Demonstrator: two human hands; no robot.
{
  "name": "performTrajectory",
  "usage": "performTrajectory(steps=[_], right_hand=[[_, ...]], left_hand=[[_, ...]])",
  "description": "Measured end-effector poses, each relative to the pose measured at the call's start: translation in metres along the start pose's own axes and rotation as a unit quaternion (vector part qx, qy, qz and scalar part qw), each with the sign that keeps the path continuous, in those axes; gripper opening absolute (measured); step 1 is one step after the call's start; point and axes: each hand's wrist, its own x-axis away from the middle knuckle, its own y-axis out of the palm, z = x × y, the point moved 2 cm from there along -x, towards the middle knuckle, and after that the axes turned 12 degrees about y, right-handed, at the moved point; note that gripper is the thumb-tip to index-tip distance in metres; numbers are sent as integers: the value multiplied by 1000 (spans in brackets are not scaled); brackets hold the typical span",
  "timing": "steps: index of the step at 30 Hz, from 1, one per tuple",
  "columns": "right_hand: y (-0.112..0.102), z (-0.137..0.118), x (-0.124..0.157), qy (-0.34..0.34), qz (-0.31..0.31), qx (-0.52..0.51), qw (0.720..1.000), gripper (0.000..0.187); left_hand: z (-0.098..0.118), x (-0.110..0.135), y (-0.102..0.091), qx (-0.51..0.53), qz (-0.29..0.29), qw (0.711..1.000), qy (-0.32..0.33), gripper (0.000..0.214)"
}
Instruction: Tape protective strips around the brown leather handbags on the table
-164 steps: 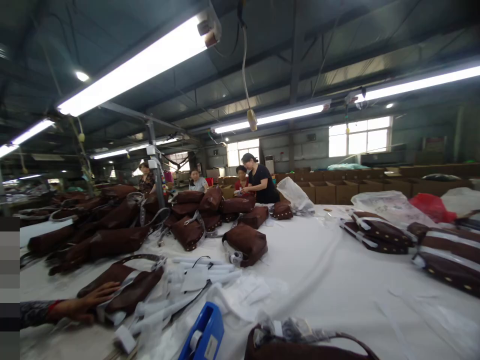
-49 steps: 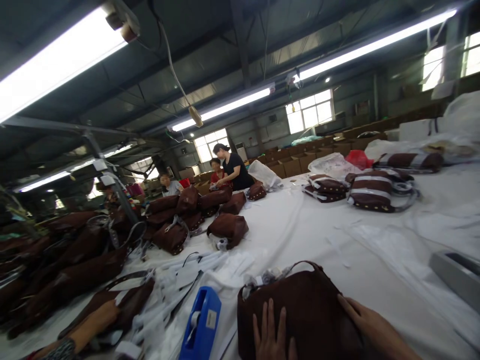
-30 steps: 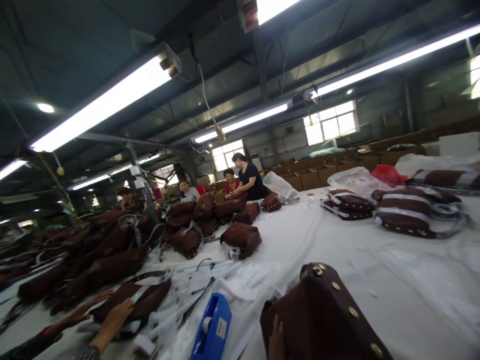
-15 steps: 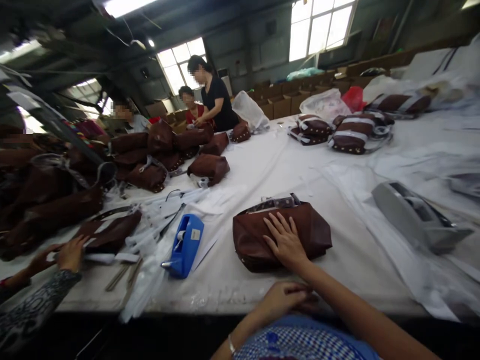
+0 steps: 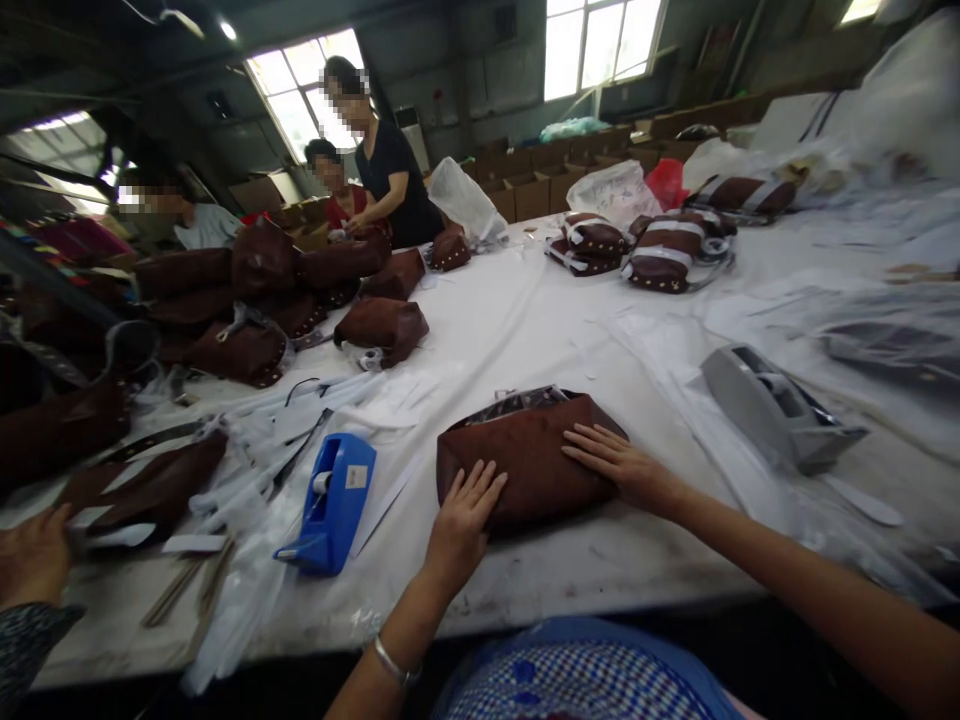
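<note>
A brown leather-look handbag (image 5: 525,450) lies on its side on the white-covered table in front of me, its dark strap along the far edge. My left hand (image 5: 466,510) rests on the bag's left end, fingers stretched out. On the right end lies my right hand (image 5: 619,465), flat with its fingers extended. Neither hand is wrapped around the bag. To the left stands a blue tape dispenser (image 5: 330,505), and a grey tape dispenser (image 5: 780,405) sits to the right.
Brown bags (image 5: 240,290) are heaped at the left. Bags with white wrapping strips (image 5: 667,250) lie at the back. A co-worker's hand (image 5: 34,560) is beside another brown bag (image 5: 157,485) at left. People stand across the table; cardboard boxes (image 5: 529,192) line the back.
My left hand has come up from the table edge onto the bag's left end. My right hand has slid to its right end. The view has shifted to the right.
</note>
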Motion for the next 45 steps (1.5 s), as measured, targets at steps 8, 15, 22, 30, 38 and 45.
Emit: performTrajectory(steps=[8, 15, 22, 30, 38, 45], right_hand=[[-9, -18, -9, 7, 42, -6, 999, 78], [10, -4, -18, -21, 16, -50, 998, 74], [34, -15, 10, -10, 104, -54, 993, 59], [17, -21, 1, -15, 100, -1, 995, 67], [7, -44, -7, -54, 126, 70, 988, 64], [17, -41, 1, -42, 108, 95, 989, 63]], left_hand=[[-29, -2, -28, 85, 1, 993, -83, 75], [-31, -1, -28, 74, -50, 995, -36, 67], [-11, 33, 10, -27, 92, 993, 62, 60], [-4, 46, 9, -51, 203, 966, -152, 50], [-8, 37, -2, -98, 106, 986, -84, 17], [-12, 34, -2, -101, 45, 994, 19, 48]])
